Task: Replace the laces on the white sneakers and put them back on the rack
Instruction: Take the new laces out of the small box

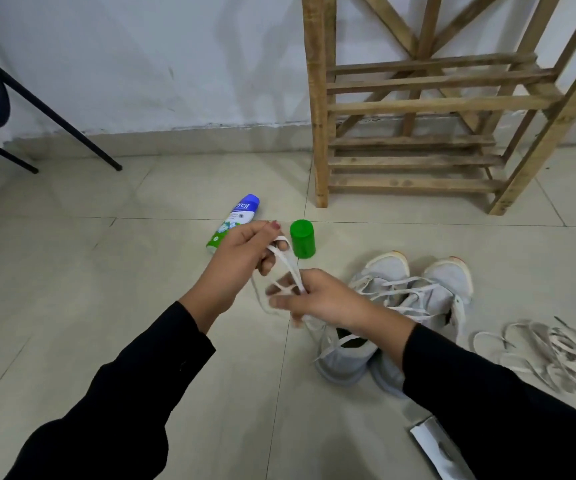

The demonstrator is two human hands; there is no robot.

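Tiled floor point(106, 306) | both hands pinching lace point(288, 268), running left hand point(241, 258) to right hand point(317, 299) | sneakers point(401, 306) lying just right, right hand nearer

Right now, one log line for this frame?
left hand: holding lace | right hand: holding lace | sneakers: floor | rack: empty

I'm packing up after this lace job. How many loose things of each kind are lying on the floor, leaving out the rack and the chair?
White sneakers: 2
Heap of loose laces: 1
Spray can, on its side: 1
Green cap: 1
White card at the bottom edge: 1
Total: 6
One more lace is held between both hands, not on the floor.
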